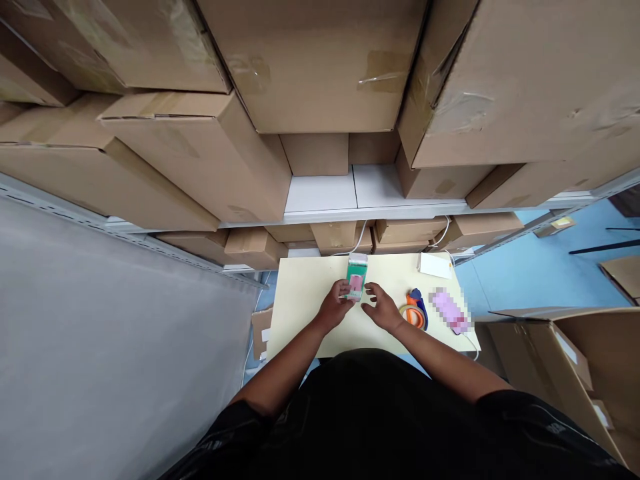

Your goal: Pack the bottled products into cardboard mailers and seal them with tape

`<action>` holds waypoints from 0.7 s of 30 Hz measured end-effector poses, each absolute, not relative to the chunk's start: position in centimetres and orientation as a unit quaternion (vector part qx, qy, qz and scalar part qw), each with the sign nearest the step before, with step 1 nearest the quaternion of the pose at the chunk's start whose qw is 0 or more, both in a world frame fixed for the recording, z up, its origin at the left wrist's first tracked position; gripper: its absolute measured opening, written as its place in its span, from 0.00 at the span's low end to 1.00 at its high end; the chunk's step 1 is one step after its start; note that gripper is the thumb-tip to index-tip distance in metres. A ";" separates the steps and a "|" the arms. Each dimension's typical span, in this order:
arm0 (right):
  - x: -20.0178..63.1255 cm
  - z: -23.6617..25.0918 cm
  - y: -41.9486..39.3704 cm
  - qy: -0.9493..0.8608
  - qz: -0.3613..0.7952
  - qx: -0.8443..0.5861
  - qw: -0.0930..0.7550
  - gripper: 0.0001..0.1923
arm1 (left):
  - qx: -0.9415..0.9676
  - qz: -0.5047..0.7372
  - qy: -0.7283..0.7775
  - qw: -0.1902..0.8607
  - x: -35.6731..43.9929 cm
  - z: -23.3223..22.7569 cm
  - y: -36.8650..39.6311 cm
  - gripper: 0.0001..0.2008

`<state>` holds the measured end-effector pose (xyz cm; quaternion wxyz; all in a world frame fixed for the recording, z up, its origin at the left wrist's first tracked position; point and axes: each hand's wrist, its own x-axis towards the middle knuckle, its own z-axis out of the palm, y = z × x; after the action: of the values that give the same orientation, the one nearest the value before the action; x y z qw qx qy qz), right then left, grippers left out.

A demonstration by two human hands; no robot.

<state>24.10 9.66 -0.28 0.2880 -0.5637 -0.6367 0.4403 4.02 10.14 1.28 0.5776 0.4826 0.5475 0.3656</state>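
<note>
A small green box with a pink panel on its front and a pale top (357,279) is held above the pale yellow table (300,293). My left hand (336,307) grips its lower left side, fingers against the edge and thumb near the bottom. Just off the box's right side, my right hand (383,308) has its fingers apart and curved toward it, with nothing visible in them. To the right of that hand lies an orange and blue tape dispenser (417,309) with a tape roll.
At the table's right are a white box (435,265) and a blurred pink item (451,311) with a cable. Shelves stacked with cardboard boxes (325,67) rise behind. A grey wall (125,347) stands left; a large open carton (535,340) is at right.
</note>
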 end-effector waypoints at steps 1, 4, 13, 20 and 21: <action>23.9 -0.2 9.8 -0.642 0.437 -0.559 0.289 0.26 | 0.490 0.360 0.548 0.574 4.3 1.3 10.4 0.30; 23.5 -0.7 10.4 -0.639 0.408 -0.586 0.285 0.18 | 0.495 0.337 0.586 0.546 4.8 1.0 10.9 0.28; 26.1 -5.4 13.9 -0.567 0.413 -0.674 0.232 0.16 | 0.415 0.323 0.655 0.543 1.5 -1.6 11.2 0.17; 25.8 -8.0 17.6 -0.536 0.429 -0.693 0.219 0.16 | 0.397 0.306 0.664 0.555 0.9 -3.0 12.5 0.16; 25.5 -8.1 18.4 -0.531 0.433 -0.697 0.214 0.18 | 0.397 0.297 0.664 0.559 1.2 -3.1 13.3 0.17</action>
<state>25.52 18.35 -8.13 0.2137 -0.6966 -0.5308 0.4329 1.20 13.34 -3.14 0.5593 0.3972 0.6640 0.2974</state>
